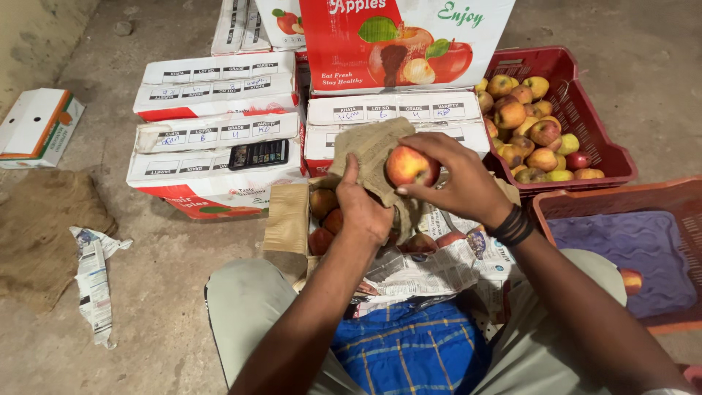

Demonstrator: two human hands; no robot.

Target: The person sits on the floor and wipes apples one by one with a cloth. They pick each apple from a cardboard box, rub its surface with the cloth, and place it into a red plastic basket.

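My right hand (457, 179) grips a red and yellow apple (408, 165) from the right side. My left hand (360, 206) holds a piece of tan burlap cloth (371, 146) pressed against the apple's left and back. Both hands are over an open cardboard box (287, 218) lined with newspaper (431, 267), with several apples (324, 212) inside. The box rests between my knees.
A dark red crate (610, 157) full of apples stands at right. An orange crate (621, 194) with a purple liner and one apple (631, 280) is at near right. Stacked white apple cartons (212, 88) stand ahead, a black calculator (258, 153) lying on one. Sacking (40, 227) and crumpled newspaper (93, 274) lie left.
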